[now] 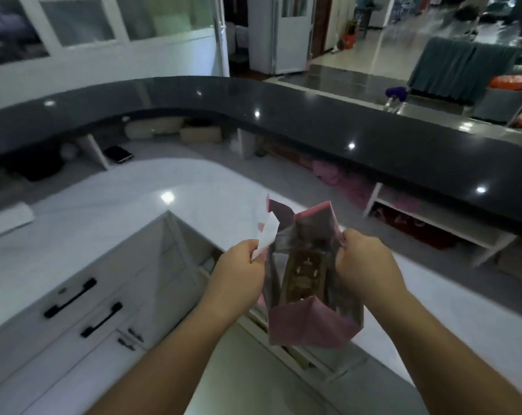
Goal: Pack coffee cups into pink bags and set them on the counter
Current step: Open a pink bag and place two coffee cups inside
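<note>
A pink paper bag (313, 327) hangs open in the air between my two hands, above the edge of the white counter (134, 199). My left hand (238, 271) pinches the bag's left rim, where a white flap sticks up. My right hand (367, 259) grips the right rim. Down inside the bag I see a brownish thing (303, 274), blurred; I cannot tell whether it is a coffee cup.
A dark curved upper counter (283, 115) runs across the back and right. White cabinets with black handles (71, 298) stand at lower left. A folded white cloth (8, 218) lies on the white counter at far left. Shelves below the dark counter hold pink items (328, 175).
</note>
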The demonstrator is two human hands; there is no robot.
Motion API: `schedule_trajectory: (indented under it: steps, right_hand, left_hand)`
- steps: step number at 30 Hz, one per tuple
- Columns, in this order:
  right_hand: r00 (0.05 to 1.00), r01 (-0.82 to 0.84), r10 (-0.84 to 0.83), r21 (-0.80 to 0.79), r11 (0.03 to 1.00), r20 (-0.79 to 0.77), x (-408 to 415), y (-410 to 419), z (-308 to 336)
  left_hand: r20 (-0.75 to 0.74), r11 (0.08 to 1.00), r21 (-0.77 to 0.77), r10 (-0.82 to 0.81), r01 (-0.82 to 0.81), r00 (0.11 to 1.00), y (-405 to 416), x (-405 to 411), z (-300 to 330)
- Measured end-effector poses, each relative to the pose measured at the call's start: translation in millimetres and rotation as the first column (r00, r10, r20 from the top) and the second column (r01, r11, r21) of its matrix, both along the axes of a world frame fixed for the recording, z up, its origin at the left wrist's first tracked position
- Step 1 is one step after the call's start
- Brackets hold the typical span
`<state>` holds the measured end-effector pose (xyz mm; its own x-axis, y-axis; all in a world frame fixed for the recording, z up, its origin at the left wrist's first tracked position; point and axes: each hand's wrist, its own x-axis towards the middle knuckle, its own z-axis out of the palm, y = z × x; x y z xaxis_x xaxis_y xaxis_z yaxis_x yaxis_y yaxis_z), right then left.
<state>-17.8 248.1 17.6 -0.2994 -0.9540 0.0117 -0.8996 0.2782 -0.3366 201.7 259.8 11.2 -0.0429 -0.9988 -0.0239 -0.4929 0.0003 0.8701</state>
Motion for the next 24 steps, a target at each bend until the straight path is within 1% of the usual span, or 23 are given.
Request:
schedule_trajectory:
  steps: [1, 3, 8, 12, 16, 20, 24]
  right_hand:
    - [0.999, -0.047, 0.047, 0.000, 0.999, 0.008, 19.9, -9.6, -0.9]
    - [0.991, -0.136, 0.135, 0.007, 0.991, 0.019, 60.0, -29.8, -2.7]
    - [0.936, -0.352, 0.352, -0.005, 0.936, -0.009, 155.4, -85.6, -12.0]
    - [0.869, -0.495, 0.495, 0.003, 0.869, 0.013, 228.5, -134.6, -15.3]
    - [0.775, -0.632, 0.632, -0.024, 0.775, 0.021, 294.6, -176.4, -13.6]
    - [0.638, -0.767, 0.769, -0.052, 0.640, 0.051, 369.3, -202.2, -7.5]
    - [0.499, -0.864, 0.863, -0.037, 0.503, 0.084, 438.3, -205.3, -1.1]
  left_hand:
    - [-0.028, 0.999, 0.010, 0.053, -0.053, 0.998, -0.4, 20.3, -2.1]
    - [-0.029, 0.989, 0.008, 0.147, -0.147, 0.989, -2.6, 60.5, -4.3]
    - [0.056, 0.934, 0.039, 0.352, -0.355, 0.934, -11.7, 145.9, -2.2]
    - [0.119, 0.880, 0.008, 0.471, -0.476, 0.874, -27.4, 200.1, 3.1]
    - [0.198, 0.772, 0.007, 0.622, -0.635, 0.758, -37.9, 245.7, 5.9]
    - [0.207, 0.650, 0.013, 0.741, -0.759, 0.638, -35.0, 291.7, 8.3]
    - [0.235, 0.530, -0.019, 0.826, -0.848, 0.512, -16.4, 339.1, 10.9]
